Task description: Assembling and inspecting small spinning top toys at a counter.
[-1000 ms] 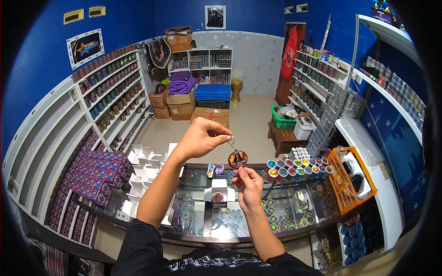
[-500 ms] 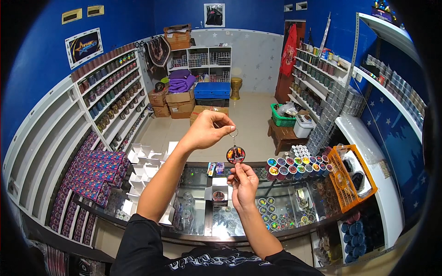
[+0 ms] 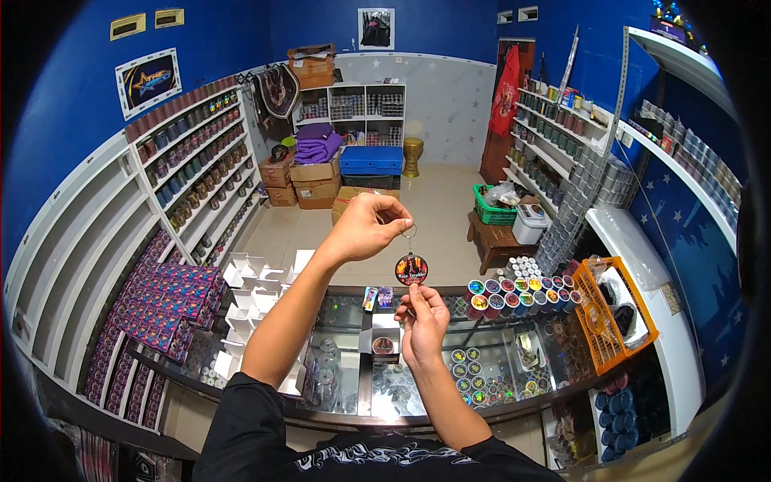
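Note:
A round keychain [image 3: 411,267], black-rimmed with a red and dark printed face, hangs upright above the glass counter. My left hand [image 3: 365,230] pinches its metal ring from above between thumb and fingertips. From below, my right hand [image 3: 425,328] grips the lower edge of the disc, with the thumb on its front. Just left of my right hand, an open white box [image 3: 385,328] stands on the counter, with a round dark-and-orange piece [image 3: 383,345] at its front. Two small colourful packets [image 3: 377,298] lie behind that box.
The glass counter [image 3: 337,377] spans the space before me. Open white cartons [image 3: 245,301] and purple patterned boxes [image 3: 173,301] stand to the left. Several round-lidded jars [image 3: 511,300] and an orange crate [image 3: 617,317] are at the right. Stocked shelves [image 3: 201,161] line the walls.
Both hands keep the same hold on the keychain. The view has shifted very slightly; otherwise nothing has visibly moved.

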Tool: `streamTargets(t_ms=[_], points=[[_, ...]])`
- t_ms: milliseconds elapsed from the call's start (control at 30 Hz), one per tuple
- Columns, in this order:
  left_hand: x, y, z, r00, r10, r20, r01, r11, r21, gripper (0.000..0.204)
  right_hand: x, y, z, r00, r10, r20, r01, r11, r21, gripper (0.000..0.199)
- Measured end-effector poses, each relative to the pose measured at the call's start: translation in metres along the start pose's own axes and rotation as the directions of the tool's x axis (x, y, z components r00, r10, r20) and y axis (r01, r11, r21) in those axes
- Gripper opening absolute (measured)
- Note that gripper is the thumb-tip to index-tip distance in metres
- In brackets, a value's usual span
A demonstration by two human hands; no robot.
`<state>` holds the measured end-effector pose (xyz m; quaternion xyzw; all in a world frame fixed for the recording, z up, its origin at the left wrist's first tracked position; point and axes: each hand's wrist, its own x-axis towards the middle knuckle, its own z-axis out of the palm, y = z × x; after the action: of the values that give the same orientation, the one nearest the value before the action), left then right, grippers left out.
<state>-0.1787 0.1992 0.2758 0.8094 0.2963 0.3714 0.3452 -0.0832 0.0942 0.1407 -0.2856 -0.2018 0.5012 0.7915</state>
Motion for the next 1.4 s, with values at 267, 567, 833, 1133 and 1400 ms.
streamTargets(t_ms=[267,567,833,1133,1400], points=[[0.003,-0.01,-0.001,0.999,0.044,-0.01,-0.044,0.999,-0.025,0.014,0.003,0.005,0.0,1.0,-0.007,0.008,0.007,1.0,-0.004,0.01],[0.003,-0.014,-0.007,0.997,0.071,0.003,-0.071,0.997,-0.023,0.015,0.001,0.007,0.004,1.0,-0.016,0.016,0.016,1.0,-0.002,0.009],[0.003,-0.005,-0.009,0.998,0.064,0.016,-0.064,0.998,-0.01,0.015,0.001,0.005,0.003,1.0,-0.019,0.007,0.019,1.0,-0.006,0.01],[0.004,0.001,-0.01,0.997,0.076,0.023,-0.075,0.997,-0.027,0.015,-0.003,-0.001,0.006,0.999,-0.021,0.032,0.021,1.0,-0.013,0.009],[0.003,0.004,-0.009,0.996,0.087,0.036,-0.087,0.996,-0.015,0.015,-0.004,-0.003,0.003,0.999,-0.03,0.043,0.031,1.0,-0.004,0.009]])
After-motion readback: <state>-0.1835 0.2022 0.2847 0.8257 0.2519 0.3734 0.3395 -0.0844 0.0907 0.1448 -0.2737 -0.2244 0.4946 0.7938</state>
